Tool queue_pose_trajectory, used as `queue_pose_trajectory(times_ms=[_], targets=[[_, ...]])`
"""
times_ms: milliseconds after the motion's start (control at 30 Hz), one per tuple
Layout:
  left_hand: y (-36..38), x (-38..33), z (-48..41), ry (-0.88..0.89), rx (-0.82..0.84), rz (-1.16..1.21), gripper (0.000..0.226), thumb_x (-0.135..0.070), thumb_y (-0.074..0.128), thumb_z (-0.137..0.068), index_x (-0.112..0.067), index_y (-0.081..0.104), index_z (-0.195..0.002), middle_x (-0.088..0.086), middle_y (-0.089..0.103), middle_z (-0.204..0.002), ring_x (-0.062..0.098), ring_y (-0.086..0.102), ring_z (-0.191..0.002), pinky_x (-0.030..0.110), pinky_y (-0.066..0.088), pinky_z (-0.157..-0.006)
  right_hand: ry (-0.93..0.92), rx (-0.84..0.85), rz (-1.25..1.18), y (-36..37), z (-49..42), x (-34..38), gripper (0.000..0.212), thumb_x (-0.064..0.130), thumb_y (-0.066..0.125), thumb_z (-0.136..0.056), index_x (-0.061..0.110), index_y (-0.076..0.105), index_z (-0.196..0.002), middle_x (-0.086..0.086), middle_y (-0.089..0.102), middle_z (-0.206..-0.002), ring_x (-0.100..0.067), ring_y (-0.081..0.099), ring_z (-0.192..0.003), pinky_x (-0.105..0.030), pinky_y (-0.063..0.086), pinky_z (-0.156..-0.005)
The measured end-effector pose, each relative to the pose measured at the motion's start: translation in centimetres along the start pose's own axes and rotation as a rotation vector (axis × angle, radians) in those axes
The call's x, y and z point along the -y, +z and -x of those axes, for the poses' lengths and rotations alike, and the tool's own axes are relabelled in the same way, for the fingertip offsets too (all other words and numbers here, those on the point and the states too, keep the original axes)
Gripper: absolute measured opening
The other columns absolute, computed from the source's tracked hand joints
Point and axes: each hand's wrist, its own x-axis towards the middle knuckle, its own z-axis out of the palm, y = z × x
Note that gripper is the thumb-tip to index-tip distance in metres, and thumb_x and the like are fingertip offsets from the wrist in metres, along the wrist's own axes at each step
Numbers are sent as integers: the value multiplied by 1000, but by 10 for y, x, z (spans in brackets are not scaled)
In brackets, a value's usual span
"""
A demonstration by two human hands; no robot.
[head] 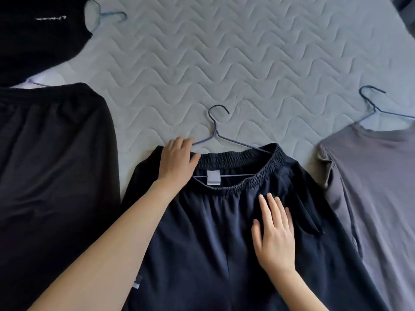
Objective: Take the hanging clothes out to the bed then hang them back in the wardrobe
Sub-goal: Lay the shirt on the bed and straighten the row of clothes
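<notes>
Dark navy shorts (213, 232) with an elastic waistband lie flat on the bed, strung on a thin wire hanger (216, 131) whose hook points away from me. My left hand (177, 161) grips the left end of the waistband where the hanger's shoulder goes in. My right hand (275, 232) lies flat on the front of the shorts with straight fingers. A grey T-shirt (372, 187) on its own wire hanger (374, 104) lies to the right.
Black shorts (51, 164) lie at the left, and a black garment with white lettering (40, 34) and a hanger (112, 15) sits at the far left. The grey quilted bedcover (235, 59) stretches beyond them.
</notes>
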Motion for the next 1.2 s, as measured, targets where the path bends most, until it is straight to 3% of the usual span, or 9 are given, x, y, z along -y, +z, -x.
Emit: queue_pose_trajectory(times_ms=[133,267,433,567,667,767,900,1000,1200], targets=[[-1,-6,-25,-18,144,100,27,-35,49,-96,-12,60,-102,11,59,-102,31,55,-98,38,43,-81,-5,12,-9,2,-1,-3,58,29,44,-88,8,49,-142,-10,45,-150,-28,37,-142,-45,23,-118],[-31,-20,-29,-96,334,301,32,-27,38,-100,-5,56,-86,10,61,-84,31,58,-85,33,36,-64,31,123,-14,-8,-5,0,59,32,44,-87,11,50,-142,-10,48,-148,-26,38,-140,-41,22,-117],[-107,-57,11,-115,367,476,22,-33,45,-93,-21,58,-81,12,71,-92,30,63,-84,41,49,-77,153,307,-283,-71,-16,12,47,33,45,-98,15,49,-140,0,49,-144,-16,41,-136,-26,28,-112],[-196,-99,71,-134,396,564,28,-42,44,-80,-19,61,-80,19,68,-87,28,58,-72,33,39,-67,317,283,-601,-176,-10,32,21,25,50,-99,24,59,-117,9,65,-110,-4,60,-101,-25,43,-89],[-270,-131,128,-157,365,634,23,-37,49,-87,-20,62,-78,13,69,-85,30,63,-83,33,42,-71,424,295,-837,-261,7,48,18,17,48,-99,21,65,-94,-2,70,-87,-14,63,-78,-36,52,-77],[-347,-152,185,-141,277,642,18,-32,51,-92,-26,61,-78,5,70,-81,22,63,-79,39,49,-76,443,257,-1011,-338,33,68,23,12,46,-100,13,67,-92,-12,69,-85,-17,61,-73,-32,51,-70],[-446,-170,265,-141,70,693,19,-30,51,-94,-23,62,-80,7,61,-71,21,55,-66,38,45,-67,393,266,-1146,-410,77,98,22,7,47,-99,6,68,-91,-13,67,-78,-19,60,-71,-32,50,-69],[-501,-176,331,-178,-94,740,19,-23,51,-96,-19,62,-81,3,45,-60,10,40,-57,23,35,-58,337,273,-1188,-439,107,113,23,5,48,-99,3,69,-88,-10,67,-72,-18,61,-68,-33,51,-67],[-516,-159,462,-420,-331,949,27,-16,50,-97,-17,67,-77,-8,30,-50,6,26,-45,16,22,-44,275,519,-1116,-423,144,140,28,-2,39,-101,-4,64,-88,-14,64,-65,-13,59,-50,-19,44,-50]])
